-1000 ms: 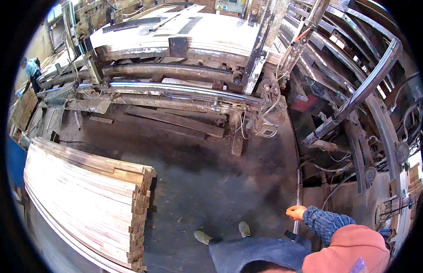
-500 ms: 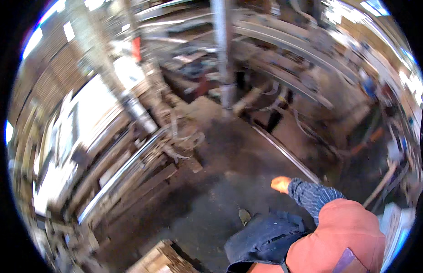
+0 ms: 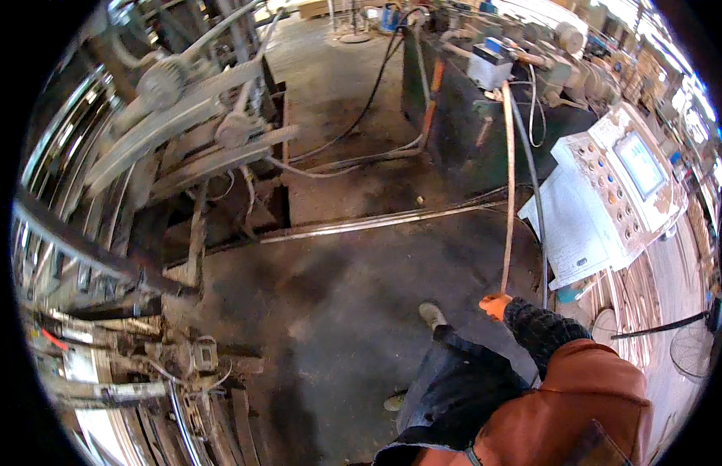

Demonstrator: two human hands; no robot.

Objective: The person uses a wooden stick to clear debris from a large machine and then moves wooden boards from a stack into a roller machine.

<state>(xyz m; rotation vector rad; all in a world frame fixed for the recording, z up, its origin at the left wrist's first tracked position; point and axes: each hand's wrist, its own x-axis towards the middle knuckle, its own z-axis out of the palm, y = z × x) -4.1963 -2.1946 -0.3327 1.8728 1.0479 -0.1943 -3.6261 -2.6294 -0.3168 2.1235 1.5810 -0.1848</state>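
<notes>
My right hand (image 3: 496, 305), in an orange glove with a dark knit cuff and a rust-coloured sleeve, is closed around the lower end of a long thin wooden strip (image 3: 507, 186). The strip stands nearly upright and reaches up past the dark green machine body (image 3: 454, 116). My left hand is out of sight. My shoes (image 3: 432, 314) stand on the dark dusty floor below the hand.
A white control console (image 3: 609, 202) with a screen and several buttons stands at the right. A machine with belts and pulleys (image 3: 198, 116) fills the left. A metal rail (image 3: 376, 224) and cables (image 3: 353, 159) cross the floor. A fan (image 3: 691, 349) sits at lower right.
The view has swung right, from a stack of pale planks and a long machine frame to the control console. My right hand has kept hold of the thin strip.
</notes>
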